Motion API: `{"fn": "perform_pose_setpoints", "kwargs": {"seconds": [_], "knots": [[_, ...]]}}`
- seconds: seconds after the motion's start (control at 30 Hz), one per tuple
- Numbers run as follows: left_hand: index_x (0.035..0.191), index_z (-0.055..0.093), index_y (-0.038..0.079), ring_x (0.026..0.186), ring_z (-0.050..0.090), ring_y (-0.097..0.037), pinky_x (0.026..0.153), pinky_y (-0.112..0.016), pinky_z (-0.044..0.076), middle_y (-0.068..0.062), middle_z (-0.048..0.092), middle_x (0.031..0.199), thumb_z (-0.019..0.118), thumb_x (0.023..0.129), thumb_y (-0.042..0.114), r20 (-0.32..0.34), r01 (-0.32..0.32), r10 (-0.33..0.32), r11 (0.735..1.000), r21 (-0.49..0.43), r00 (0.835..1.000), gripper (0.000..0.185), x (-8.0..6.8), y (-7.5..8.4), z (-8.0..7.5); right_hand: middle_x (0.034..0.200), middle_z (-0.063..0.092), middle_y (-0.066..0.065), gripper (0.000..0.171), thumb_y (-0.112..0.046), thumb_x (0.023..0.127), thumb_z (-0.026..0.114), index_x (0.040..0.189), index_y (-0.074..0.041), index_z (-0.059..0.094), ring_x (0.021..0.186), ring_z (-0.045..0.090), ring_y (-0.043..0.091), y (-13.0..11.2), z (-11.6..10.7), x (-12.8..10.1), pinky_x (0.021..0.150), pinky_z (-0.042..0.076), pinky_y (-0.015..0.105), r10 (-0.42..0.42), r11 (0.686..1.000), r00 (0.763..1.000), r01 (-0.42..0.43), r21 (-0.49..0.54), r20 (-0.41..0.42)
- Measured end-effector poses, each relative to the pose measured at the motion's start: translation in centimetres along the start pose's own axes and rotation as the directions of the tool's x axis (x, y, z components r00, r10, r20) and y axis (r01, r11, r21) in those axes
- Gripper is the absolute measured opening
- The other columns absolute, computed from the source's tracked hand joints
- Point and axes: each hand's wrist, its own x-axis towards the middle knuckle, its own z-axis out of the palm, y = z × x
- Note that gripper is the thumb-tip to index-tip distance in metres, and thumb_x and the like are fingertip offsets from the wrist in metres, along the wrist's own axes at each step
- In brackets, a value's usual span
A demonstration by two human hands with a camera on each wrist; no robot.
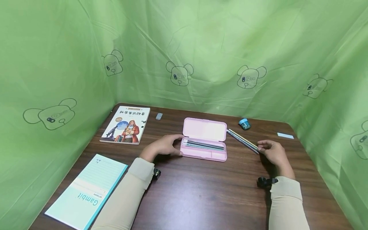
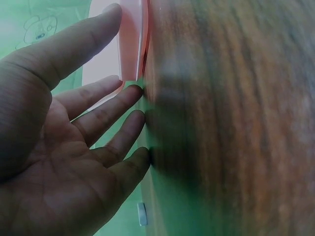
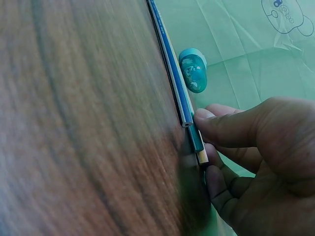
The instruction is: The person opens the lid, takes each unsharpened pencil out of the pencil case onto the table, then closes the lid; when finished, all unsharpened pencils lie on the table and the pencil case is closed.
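We find the pencil case open at frame centre, several pencils inside. Left hand steadies it, fingers straight. Right hand pinches loose pencils lying on the bench, not yet stowed.

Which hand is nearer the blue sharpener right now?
Right. The right hand pinches pencils just in front of the blue sharpener; the left hand rests at the far side of the pink case.

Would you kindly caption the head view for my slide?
Left hand steadies an open pink pencil case while right hand pinches loose pencils.
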Motion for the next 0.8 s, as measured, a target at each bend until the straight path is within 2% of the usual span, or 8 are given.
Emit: {"fn": "perform_pose_setpoints", "kwargs": {"seconds": [0.13,0.27,0.37,0.47,0.53,0.67,0.73,0.8], "knots": [[0.161,0.056,0.007,0.157,0.052,-0.037,0.134,-0.055,0.04,-0.018,0.06,0.164,0.092,0.092,0.025,0.001,-0.017,0.017,1.0,-0.003,1.0,0.08,0.0,0.0,0.1,0.118,0.081,0.024,0.027,-0.011,0.106,0.076,0.13,0.002,0.076,0.091,0.067,0.013,0.0,0.0,-0.1,0.073,0.05,0.021,-0.01,1.0,1.0,0.01,-0.013,-0.001],[0.162,0.056,0.006,0.157,0.052,-0.036,0.135,-0.054,0.04,-0.018,0.061,0.163,0.092,0.091,0.024,0.004,-0.018,0.018,1.0,-0.009,1.0,0.082,-0.1,-0.1,0.1,0.119,0.081,0.024,0.028,-0.013,0.106,0.076,0.131,0.001,0.076,0.095,0.071,0.019,-0.9,-0.4,-0.1,0.077,0.051,0.025,-0.074,0.996,0.997,0.073,-0.042,-0.017],[0.161,0.056,0.006,0.157,0.052,-0.036,0.134,-0.054,0.04,-0.018,0.061,0.163,0.092,0.091,0.024,-0.001,-0.02,0.02,1.0,-0.006,1.0,0.081,-0.1,-0.2,0.0,0.124,0.08,0.024,0.03,-0.013,0.108,0.075,0.135,0.0,0.075,0.106,0.074,0.03,-3.2,-0.5,-0.4,0.083,0.053,0.03,-0.132,0.991,0.991,0.131,-0.037,-0.021],[0.16,0.057,0.006,0.156,0.053,-0.036,0.134,-0.054,0.04,-0.017,0.062,0.162,0.093,0.091,0.024,-0.005,-0.021,0.021,1.0,-0.001,1.0,0.08,-0.1,-0.2,0.0,0.127,0.08,0.024,0.032,-0.011,0.107,0.075,0.137,-0.001,0.075,0.114,0.075,0.038,-6.8,0.3,-1.0,0.088,0.057,0.035,-0.198,0.98,0.98,0.198,0.006,0.003],[0.16,0.058,0.007,0.155,0.054,-0.036,0.134,-0.054,0.041,-0.017,0.062,0.161,0.093,0.091,0.024,-0.003,-0.019,0.019,1.0,0.0,1.0,0.079,-0.2,-0.2,-0.1,0.128,0.08,0.023,0.032,-0.007,0.105,0.076,0.136,-0.001,0.075,0.117,0.075,0.04,-9.2,1.4,-1.3,0.093,0.059,0.04,-0.266,0.964,0.963,0.264,0.037,0.045],[0.16,0.057,0.007,0.153,0.055,-0.035,0.133,-0.054,0.041,-0.017,0.062,0.162,0.092,0.092,0.023,-0.002,-0.016,0.016,1.0,-0.003,1.0,0.079,-0.1,-0.1,-0.1,0.127,0.081,0.02,0.032,-0.003,0.103,0.077,0.135,-0.001,0.077,0.116,0.076,0.039,-13.0,4.7,-1.7,0.101,0.062,0.052,-0.403,0.915,0.896,0.399,0.062,0.185],[0.161,0.057,0.006,0.154,0.055,-0.035,0.133,-0.054,0.041,-0.018,0.061,0.162,0.092,0.092,0.023,0.0,-0.019,0.019,1.0,-0.003,1.0,0.079,-0.1,-0.1,-0.1,0.129,0.081,0.018,0.034,-0.003,0.103,0.076,0.136,-0.003,0.077,0.118,0.076,0.036,-14.1,6.1,-1.9,0.102,0.062,0.057,-0.43,0.899,0.867,0.438,0.024,0.254],[0.162,0.056,0.006,0.155,0.054,-0.035,0.134,-0.054,0.041,-0.017,0.06,0.163,0.092,0.092,0.023,0.005,-0.018,0.018,1.0,-0.001,1.0,0.08,-0.1,0.0,0.0,0.134,0.08,0.016,0.036,-0.004,0.103,0.076,0.139,-0.006,0.077,0.117,0.074,0.03,-14.5,7.2,-2.0,0.103,0.062,0.055,-0.413,0.894,0.859,0.445,-0.045,0.302]]}}
